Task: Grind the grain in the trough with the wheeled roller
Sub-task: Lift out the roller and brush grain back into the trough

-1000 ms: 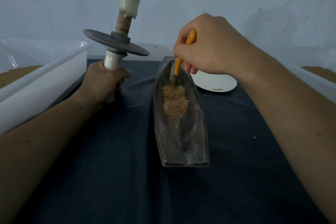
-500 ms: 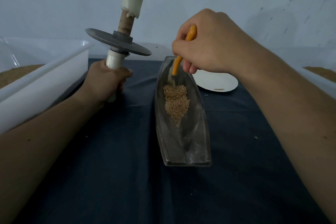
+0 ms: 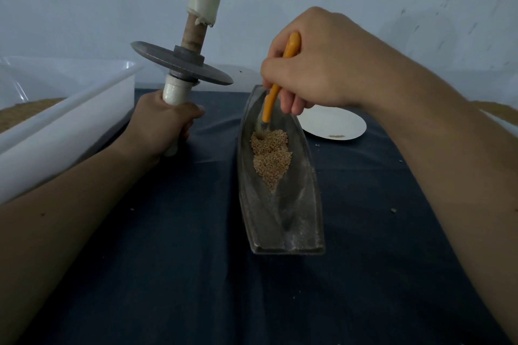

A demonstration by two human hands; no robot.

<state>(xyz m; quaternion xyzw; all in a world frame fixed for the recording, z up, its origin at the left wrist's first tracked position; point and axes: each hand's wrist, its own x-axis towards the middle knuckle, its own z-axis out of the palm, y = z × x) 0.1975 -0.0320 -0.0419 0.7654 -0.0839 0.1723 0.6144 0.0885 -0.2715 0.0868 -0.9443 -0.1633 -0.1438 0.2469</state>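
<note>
A long grey metal boat-shaped trough (image 3: 283,221) lies lengthwise on the dark blue cloth-covered surface (image 3: 168,260), with its blunt end toward the person. A small pile of tan grain (image 3: 272,162) sits in the far half of its channel, and the near half is bare and dusted pale. The left hand (image 3: 165,126) has its grip wrapped firmly round the lower white-taped handle of the wheeled roller (image 3: 182,66), a dark metal disc on a wooden axle. It holds the roller upright to the left of the trough, with the disc tilted and clear of the grain. The right hand (image 3: 316,64) pinches a slim orange-handled brush (image 3: 276,92) in a closed grip, and the pale bristles touch the far edge of the pile. A round white plate (image 3: 336,123) with a few grains lies just right of the trough's far end. A white plastic tub (image 3: 70,126) stands along the left side.
</note>
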